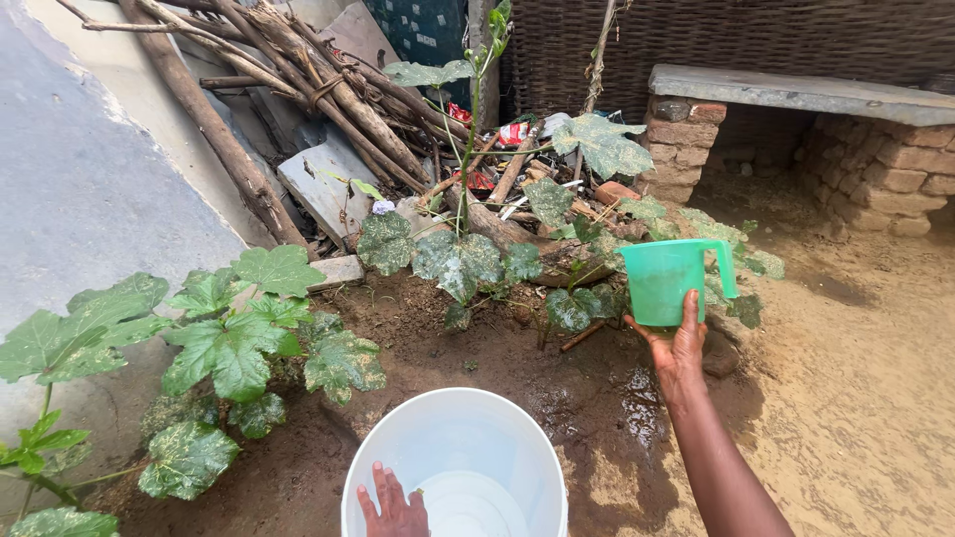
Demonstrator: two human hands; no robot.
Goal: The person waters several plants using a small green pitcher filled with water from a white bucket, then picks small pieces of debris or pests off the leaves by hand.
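The right hand (678, 350) was clamped under a green jug (668, 281), holding it upright above wet soil (597, 398) beside the leafy plants (468, 264). The left hand (394, 507) rested with fingers spread on the rim of a white bucket (455, 438), which stood on the ground below.

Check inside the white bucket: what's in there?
The white bucket holds a shallow pool of clear water at the bottom. The left hand rests on its near rim, covering part of the inside; the frame edge cuts off the rest.
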